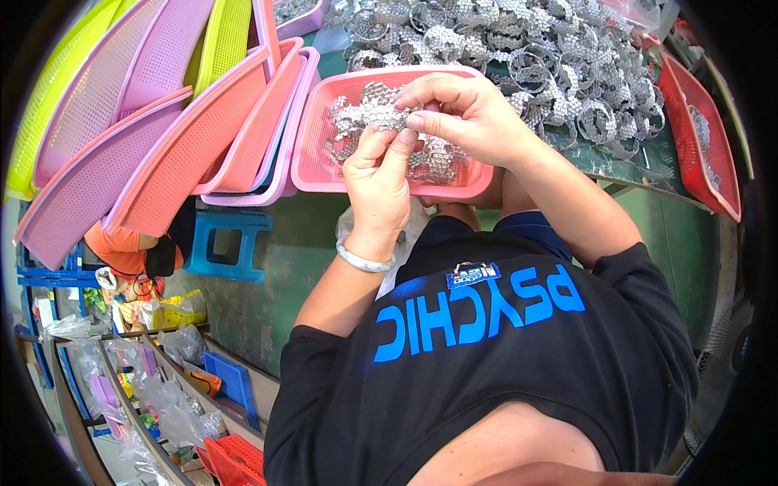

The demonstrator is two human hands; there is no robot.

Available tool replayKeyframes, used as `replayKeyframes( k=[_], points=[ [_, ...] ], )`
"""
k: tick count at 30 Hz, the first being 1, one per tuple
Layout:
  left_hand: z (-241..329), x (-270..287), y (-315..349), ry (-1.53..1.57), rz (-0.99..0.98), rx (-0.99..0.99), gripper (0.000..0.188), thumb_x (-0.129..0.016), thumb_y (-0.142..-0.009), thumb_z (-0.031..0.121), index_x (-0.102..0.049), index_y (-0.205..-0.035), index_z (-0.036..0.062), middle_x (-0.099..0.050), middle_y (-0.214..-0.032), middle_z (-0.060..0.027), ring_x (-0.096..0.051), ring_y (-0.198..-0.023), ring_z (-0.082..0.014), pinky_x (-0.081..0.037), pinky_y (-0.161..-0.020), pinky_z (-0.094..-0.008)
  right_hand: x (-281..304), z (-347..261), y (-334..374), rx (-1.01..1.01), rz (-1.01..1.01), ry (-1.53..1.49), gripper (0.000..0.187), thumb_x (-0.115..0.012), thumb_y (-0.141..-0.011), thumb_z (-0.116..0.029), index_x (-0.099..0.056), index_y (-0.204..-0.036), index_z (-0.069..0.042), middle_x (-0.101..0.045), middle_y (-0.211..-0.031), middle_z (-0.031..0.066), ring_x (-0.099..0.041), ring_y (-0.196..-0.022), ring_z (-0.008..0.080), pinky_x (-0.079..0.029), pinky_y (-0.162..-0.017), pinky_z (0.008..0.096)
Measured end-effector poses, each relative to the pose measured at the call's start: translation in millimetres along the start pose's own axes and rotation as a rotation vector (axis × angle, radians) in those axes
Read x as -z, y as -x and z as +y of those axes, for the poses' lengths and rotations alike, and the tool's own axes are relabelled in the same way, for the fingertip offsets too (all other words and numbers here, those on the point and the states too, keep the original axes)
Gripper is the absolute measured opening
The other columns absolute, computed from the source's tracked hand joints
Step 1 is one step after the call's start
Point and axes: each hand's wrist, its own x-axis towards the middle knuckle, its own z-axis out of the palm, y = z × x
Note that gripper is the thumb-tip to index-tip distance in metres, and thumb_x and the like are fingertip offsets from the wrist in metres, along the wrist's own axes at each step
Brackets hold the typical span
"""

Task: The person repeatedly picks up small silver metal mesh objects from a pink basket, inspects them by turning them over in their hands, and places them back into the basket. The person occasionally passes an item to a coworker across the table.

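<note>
My left hand [379,174] and my right hand [470,117] meet over a pink plastic basket [310,154]. Between thumb and fingers, both pinch a silver, scaly-textured band [389,118]. Fingertips cover part of it, so its full shape is hidden. More silver pieces of the same look [442,162] lie in the basket under my hands. On my left wrist is a pale bangle [365,257].
A large heap of silver bands, several curled into rings [535,69], covers the green table. At right stands a red basket [698,138]. Tilted coloured baskets [186,138] crowd the left. Below are a blue stool [223,243], a person in orange [121,251] and cluttered shelving.
</note>
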Motion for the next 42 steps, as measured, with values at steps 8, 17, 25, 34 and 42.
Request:
replayKeyframes(
  k=[8, 17, 25, 34, 42],
  points=[
    [9, -1, 2, -0.012, -0.047, 0.006, 0.022, -0.055, -0.085, 0.000, -0.056, -0.107, -0.0015, -0.059, -0.101, -0.0064, -0.057, -0.089, -0.0133, -0.049, -0.077, -0.0266, 0, -1, 0, 0.088, 0.012, 0.056, 0.010, -0.061, -0.080, -0.001, -0.063, -0.091, 0.000, -0.061, -0.100, 0.0089, -0.058, -0.092, 0.0139, -0.047, -0.081, 0.0264],
    [26, 3, -3, 0.346, 0.051, 0.189, 0.021, -0.052, -0.087, 0.004, -0.056, -0.107, 0.0014, -0.060, -0.099, -0.0059, -0.056, -0.087, -0.0125, -0.045, -0.072, -0.0254, 2, -1, 1, 0.101, -0.024, 0.064, 0.011, -0.060, -0.080, 0.001, -0.063, -0.091, 0.000, -0.060, -0.102, 0.0094, -0.057, -0.095, 0.0146, -0.046, -0.083, 0.0272],
    [21, 1, 0, 0.274, 0.035, 0.077, 0.019, -0.055, -0.085, 0.001, -0.059, -0.104, 0.0000, -0.061, -0.097, -0.0061, -0.057, -0.083, -0.0119, -0.047, -0.071, -0.0237, 0, 13, 1, 0.067, 0.021, -0.025, 0.018, -0.062, -0.081, -0.004, -0.062, -0.098, -0.001, -0.063, -0.091, 0.0044, -0.058, -0.081, 0.0091, -0.047, -0.072, 0.0236],
    [21, 0, 3, 0.222, 0.026, 0.045, 0.023, -0.057, -0.085, 0.001, -0.058, -0.108, -0.0014, -0.062, -0.098, -0.0073, -0.058, -0.083, -0.0115, -0.048, -0.072, -0.0229, 0, 12, 0, 0.079, 0.009, 0.060, 0.024, -0.064, -0.079, -0.006, -0.061, -0.103, -0.003, -0.061, -0.093, 0.0028, -0.056, -0.080, 0.0082, -0.047, -0.070, 0.0232],
    [16, 10, 1, 0.306, -0.054, 0.099, 0.018, -0.051, -0.089, 0.004, -0.056, -0.106, 0.0037, -0.059, -0.105, -0.0077, -0.057, -0.090, -0.0176, -0.047, -0.078, -0.0314, 3, 7, 1, 0.100, 0.011, 0.219, 0.028, -0.065, -0.077, -0.005, -0.061, -0.104, -0.005, -0.059, -0.100, 0.0020, -0.052, -0.083, 0.0089, -0.047, -0.072, 0.0241]
  ],
)
